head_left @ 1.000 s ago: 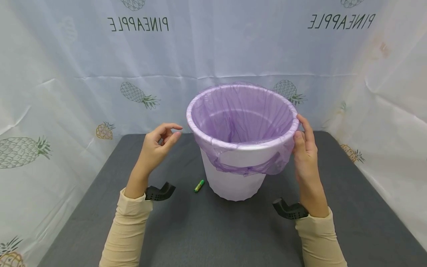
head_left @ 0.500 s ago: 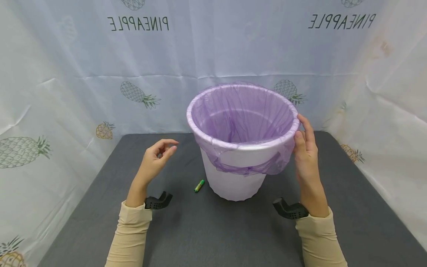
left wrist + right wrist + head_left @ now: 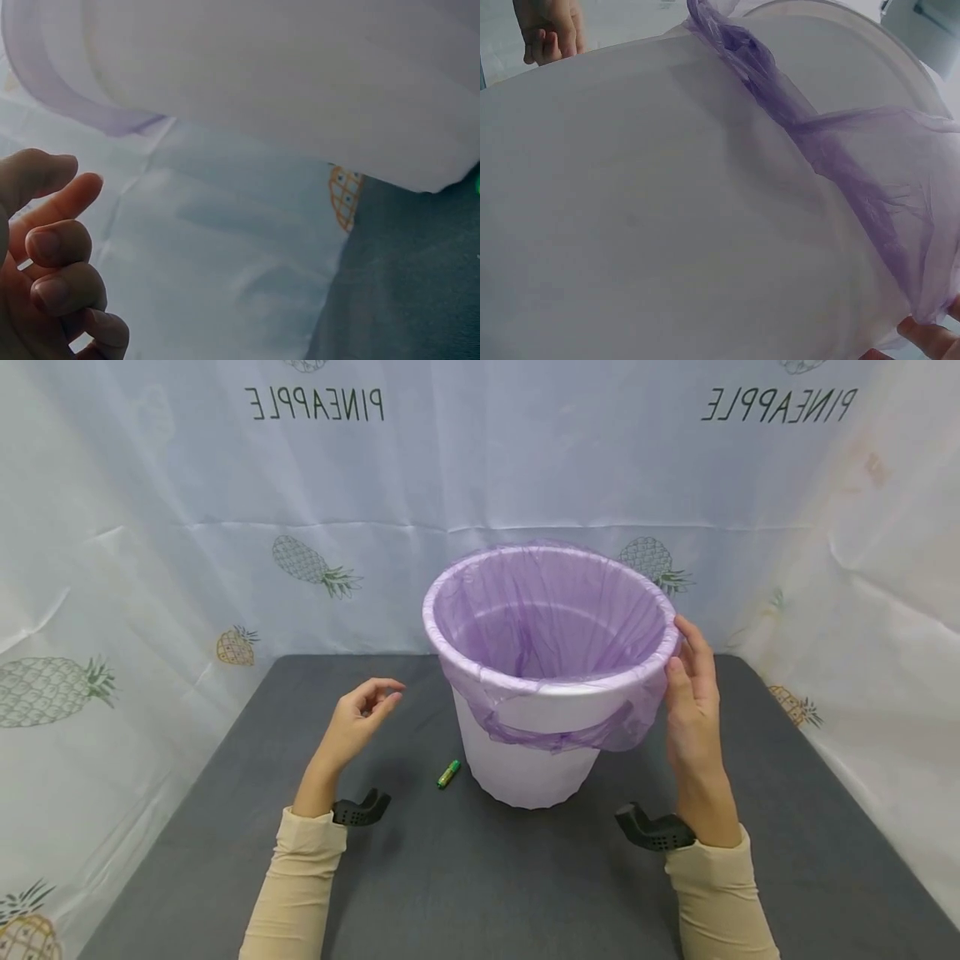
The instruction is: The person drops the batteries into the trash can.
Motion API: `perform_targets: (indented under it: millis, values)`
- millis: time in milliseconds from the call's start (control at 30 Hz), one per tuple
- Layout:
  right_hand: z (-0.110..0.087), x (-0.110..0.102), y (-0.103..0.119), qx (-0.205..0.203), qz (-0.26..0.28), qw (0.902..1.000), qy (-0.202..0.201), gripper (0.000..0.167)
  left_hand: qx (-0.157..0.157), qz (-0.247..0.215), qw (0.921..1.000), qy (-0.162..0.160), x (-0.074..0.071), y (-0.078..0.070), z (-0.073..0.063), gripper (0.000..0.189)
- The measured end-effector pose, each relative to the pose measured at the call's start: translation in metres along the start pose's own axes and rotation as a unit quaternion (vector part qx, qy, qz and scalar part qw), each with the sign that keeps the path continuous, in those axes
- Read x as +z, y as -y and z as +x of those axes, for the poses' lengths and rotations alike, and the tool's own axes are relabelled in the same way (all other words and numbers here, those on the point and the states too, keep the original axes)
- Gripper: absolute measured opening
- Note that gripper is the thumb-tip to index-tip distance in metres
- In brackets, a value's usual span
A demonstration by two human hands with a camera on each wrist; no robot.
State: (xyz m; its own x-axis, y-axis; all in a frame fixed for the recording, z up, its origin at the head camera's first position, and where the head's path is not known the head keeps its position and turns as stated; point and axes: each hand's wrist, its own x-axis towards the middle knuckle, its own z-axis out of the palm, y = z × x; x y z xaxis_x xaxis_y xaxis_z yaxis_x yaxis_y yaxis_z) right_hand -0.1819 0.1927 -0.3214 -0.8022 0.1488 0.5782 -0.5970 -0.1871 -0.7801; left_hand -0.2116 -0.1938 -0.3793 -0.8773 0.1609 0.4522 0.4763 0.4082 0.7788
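A white trash bin (image 3: pixel 525 777) stands on the table, lined with a thin purple trash bag (image 3: pixel 555 643) folded over its rim. My right hand (image 3: pixel 695 706) touches the lined rim's right side, thumb and index finger spread along the outside. In the right wrist view, its fingertips (image 3: pixel 926 337) meet the bag's loose fold (image 3: pixel 900 165) at the lower right. My left hand (image 3: pixel 360 714) hovers left of the bin, apart from it, fingers loosely curled around nothing. A small green battery (image 3: pixel 448 774) lies on the table, close to the bin's lower left side.
The dark grey table (image 3: pixel 480 893) runs back to a hanging white curtain (image 3: pixel 480 460) printed with pineapples, which also closes off both sides. A black wrist mount sits on each forearm, the left one (image 3: pixel 362 808) and the right one (image 3: pixel 654 828).
My left hand has dropped lower and a little away from the bin's rim. The right hand stays at the rim's right side; the head view has shifted slightly.
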Motion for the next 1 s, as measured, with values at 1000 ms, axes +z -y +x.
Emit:
perform_targets:
  millis: [1000]
  values:
    - [0.004, 0.003, -0.016, -0.077, 0.117, 0.9889, 0.049, 0.055, -0.086, 0.033, 0.9683, 0.232, 0.021, 0.063, -0.001, 0.031]
